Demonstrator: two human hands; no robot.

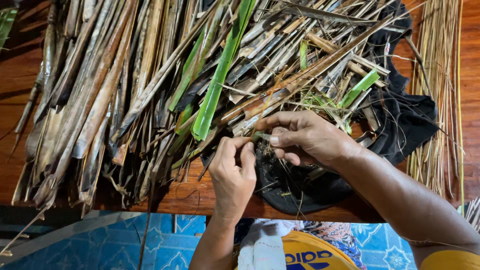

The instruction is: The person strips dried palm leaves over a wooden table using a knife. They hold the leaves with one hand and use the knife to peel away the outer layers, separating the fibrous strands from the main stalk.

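Note:
My left hand (pixel 232 172) and my right hand (pixel 305 137) meet over a black cloth (pixel 405 120) on a wooden table (pixel 20 75). Between the fingertips of both hands I pinch the end of a narrow green-brown leaf strip (pixel 260 136). It runs up and right as a long dry strip toward the back of the table. A big heap of dry brown and fresh green leaf strips (pixel 150 85) lies just beyond my hands. One bright green strip (pixel 220 75) stands out in its middle.
A bundle of thin straw-coloured stalks (pixel 440 85) lies along the right side of the table. Blue patterned floor (pixel 150 245) shows below the table's near edge. My yellow shirt and a patterned cloth on my lap sit at the bottom.

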